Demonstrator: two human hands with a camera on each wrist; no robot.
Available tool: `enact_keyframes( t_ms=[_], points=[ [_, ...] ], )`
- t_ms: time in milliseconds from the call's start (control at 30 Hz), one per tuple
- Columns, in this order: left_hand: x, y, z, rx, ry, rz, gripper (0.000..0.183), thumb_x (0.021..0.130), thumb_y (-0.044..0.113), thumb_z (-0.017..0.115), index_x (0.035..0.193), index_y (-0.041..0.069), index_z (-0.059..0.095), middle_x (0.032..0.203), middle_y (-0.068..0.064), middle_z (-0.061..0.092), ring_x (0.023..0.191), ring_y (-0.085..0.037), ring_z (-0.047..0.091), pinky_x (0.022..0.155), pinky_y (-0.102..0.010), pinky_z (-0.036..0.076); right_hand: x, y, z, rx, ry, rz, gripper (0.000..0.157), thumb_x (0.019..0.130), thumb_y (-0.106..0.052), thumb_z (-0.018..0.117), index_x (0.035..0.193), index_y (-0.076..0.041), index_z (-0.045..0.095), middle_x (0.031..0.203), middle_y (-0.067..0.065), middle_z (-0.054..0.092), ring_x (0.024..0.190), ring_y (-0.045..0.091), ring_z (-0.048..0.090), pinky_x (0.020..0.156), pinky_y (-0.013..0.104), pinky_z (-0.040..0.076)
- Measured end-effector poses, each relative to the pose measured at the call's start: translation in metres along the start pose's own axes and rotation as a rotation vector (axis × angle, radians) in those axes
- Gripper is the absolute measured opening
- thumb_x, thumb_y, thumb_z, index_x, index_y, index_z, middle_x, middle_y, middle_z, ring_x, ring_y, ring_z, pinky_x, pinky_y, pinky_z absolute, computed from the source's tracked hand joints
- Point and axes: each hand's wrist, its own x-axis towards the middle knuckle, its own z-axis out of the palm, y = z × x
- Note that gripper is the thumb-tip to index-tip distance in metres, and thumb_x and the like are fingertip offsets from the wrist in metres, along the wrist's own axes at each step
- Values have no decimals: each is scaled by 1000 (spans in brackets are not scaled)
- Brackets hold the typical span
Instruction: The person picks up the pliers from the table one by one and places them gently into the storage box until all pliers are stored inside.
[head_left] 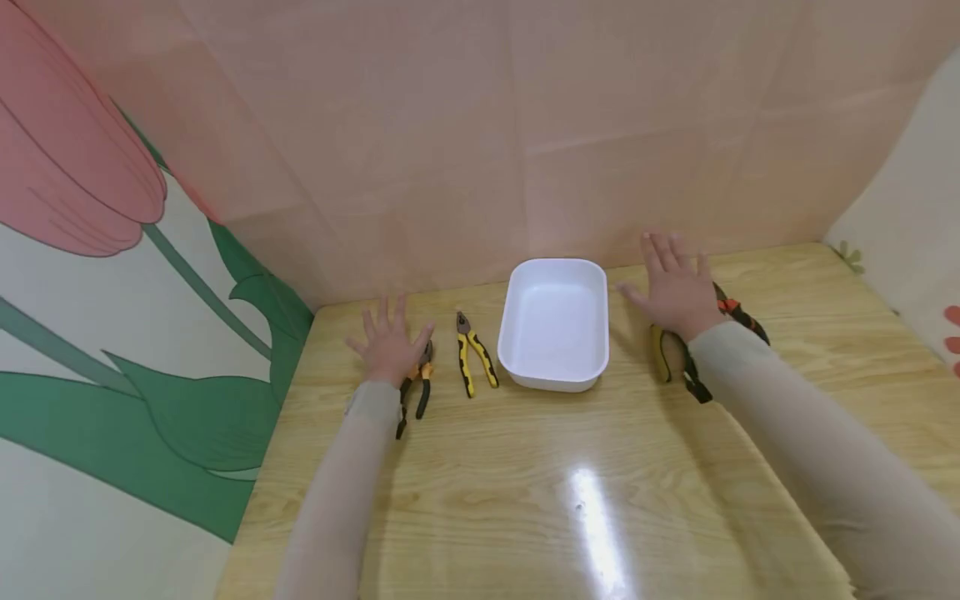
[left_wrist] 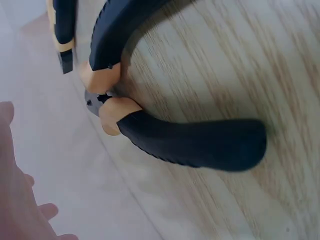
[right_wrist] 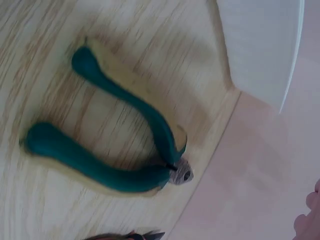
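Note:
In the head view my left hand (head_left: 390, 350) is spread with straight fingers over orange-and-black pliers (head_left: 424, 371), partly covering them. The left wrist view shows these pliers (left_wrist: 165, 132) lying on the wood with handles apart, my fingers off to one side. My right hand (head_left: 675, 292), also spread, reaches over pliers with splayed handles (head_left: 662, 354). Up close in the right wrist view, those pliers (right_wrist: 110, 175) have teal and yellow handles. Red-and-black pliers (head_left: 742, 317) lie just right of that hand, partly hidden. Neither hand holds anything.
A white rectangular tub (head_left: 555, 383) stands between the hands near the back edge. Yellow-and-black pliers (head_left: 472, 350) lie left of it with handles spread. A pinkish cloth wall (head_left: 450, 167) rises behind the wooden table (head_left: 487, 500); printed panels flank both sides.

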Motion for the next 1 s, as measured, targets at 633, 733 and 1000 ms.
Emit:
enact_keyframes(
  t_ms=[633,733,1000],
  points=[
    [-27,-3,-11,-177,-114,-96,84,101,69,30,164,17,13,165,-23,16,148,-50,18,110,-79,17,1,-27,20,22,-58,-11,97,100,-69,32,161,-7,-11,168,20,-7,154,41,-10,116,70,-11],
    [-32,-5,-8,-201,-130,-104,86,100,72,27,163,14,17,164,-25,18,146,-52,24,110,-77,23,2,-28,24,32,-51,-19,98,100,-70,33,162,-7,-9,168,21,-3,154,42,-6,117,70,-8],
    [-36,-11,-8,-190,-169,-101,75,106,57,37,160,8,23,157,-29,31,134,-54,40,103,-69,41,5,-41,29,63,-67,-59,96,102,-62,42,162,-2,-3,168,23,1,154,42,-3,118,69,-3]
  ],
)
